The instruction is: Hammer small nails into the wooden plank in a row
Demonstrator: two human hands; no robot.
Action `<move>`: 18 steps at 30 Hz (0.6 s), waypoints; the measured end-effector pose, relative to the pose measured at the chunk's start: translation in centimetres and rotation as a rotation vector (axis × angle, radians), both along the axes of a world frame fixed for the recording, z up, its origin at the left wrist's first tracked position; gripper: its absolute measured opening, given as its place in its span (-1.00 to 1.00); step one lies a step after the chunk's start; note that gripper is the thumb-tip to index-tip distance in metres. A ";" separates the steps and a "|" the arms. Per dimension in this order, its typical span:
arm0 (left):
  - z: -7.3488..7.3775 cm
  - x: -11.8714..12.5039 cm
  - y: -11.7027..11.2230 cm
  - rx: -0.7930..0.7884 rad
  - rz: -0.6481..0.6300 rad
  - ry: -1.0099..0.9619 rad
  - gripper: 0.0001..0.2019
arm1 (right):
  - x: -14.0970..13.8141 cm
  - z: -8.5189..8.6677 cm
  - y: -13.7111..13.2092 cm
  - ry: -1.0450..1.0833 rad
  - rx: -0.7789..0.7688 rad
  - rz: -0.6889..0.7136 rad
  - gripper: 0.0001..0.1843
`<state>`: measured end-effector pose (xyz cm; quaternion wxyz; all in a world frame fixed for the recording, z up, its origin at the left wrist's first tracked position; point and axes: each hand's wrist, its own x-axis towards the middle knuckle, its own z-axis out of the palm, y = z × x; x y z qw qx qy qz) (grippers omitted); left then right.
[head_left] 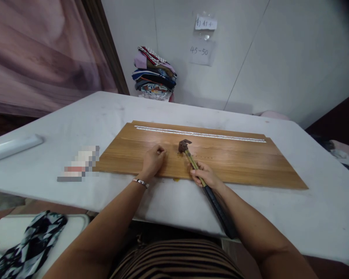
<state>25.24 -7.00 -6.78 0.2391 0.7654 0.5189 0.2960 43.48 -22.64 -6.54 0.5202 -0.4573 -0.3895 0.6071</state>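
Observation:
My right hand is wrapped around the wooden shaft of a claw hammer, partway up from its black grip. The rusty hammer head is over the middle of a brown wooden board lying flat on the table. To the left of the head, my left hand is closed in a pinch just above the board; what its fingertips hold is too small to make out. A short row of small dark dots runs across the board right of the hammer head.
Two pale measuring strips lie along the board's far edge. A blurred-out item is left of the board on the white table, with a white cylindrical object farther left. Folded cloths are stacked by the wall.

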 end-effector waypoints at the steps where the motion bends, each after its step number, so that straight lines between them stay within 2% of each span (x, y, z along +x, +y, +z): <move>1: 0.0 0.0 0.0 0.003 -0.005 -0.008 -0.84 | 0.0 0.0 0.0 0.001 0.001 0.001 -0.62; 8: 0.3 0.0 -0.1 0.069 -0.061 -0.049 -0.88 | 0.0 0.2 -0.1 0.007 0.006 -0.006 -0.63; 18: 0.2 0.0 -0.2 -0.004 -0.075 -0.037 -0.77 | 0.1 -0.1 -0.1 0.000 0.003 -0.003 -0.62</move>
